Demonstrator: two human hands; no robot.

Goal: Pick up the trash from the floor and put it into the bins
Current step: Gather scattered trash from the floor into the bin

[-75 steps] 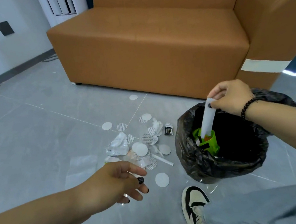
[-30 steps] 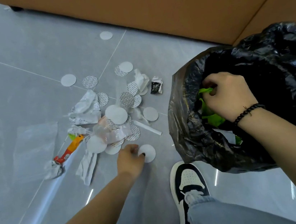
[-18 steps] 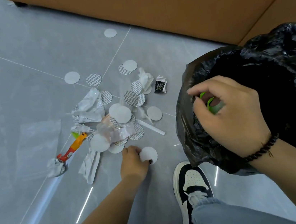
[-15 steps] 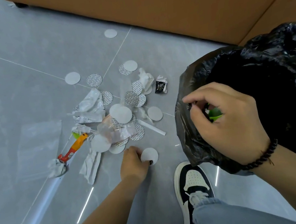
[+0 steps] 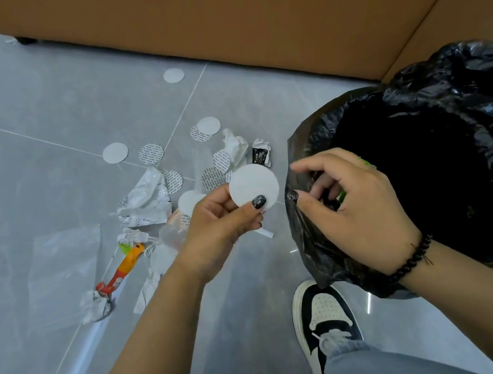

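My left hand [image 5: 218, 222] pinches a white round disc [image 5: 253, 186] between thumb and fingers, lifted off the floor just left of the bin. The bin is lined with a black bag [image 5: 444, 82]. My right hand [image 5: 354, 204] is at the bag's left rim, thumb outside and curled fingers inside, holding the rim. A bit of green trash [image 5: 342, 196] shows under those fingers. More trash lies on the floor: several white and printed discs [image 5: 115, 153], a crumpled silver wrapper [image 5: 143, 200], an orange wrapper [image 5: 124, 265] and a small black sachet [image 5: 261, 155].
A brown sofa [image 5: 247, 14] runs along the far side, close behind the bin. A clear plastic bag [image 5: 62, 274] lies flat on the grey tiles at the left. My shoe [image 5: 324, 311] stands just in front of the bin.
My left hand has picked the white disc off the floor and raised it toward the bin. My right hand has come out of the bin and settled on the bag's left rim.
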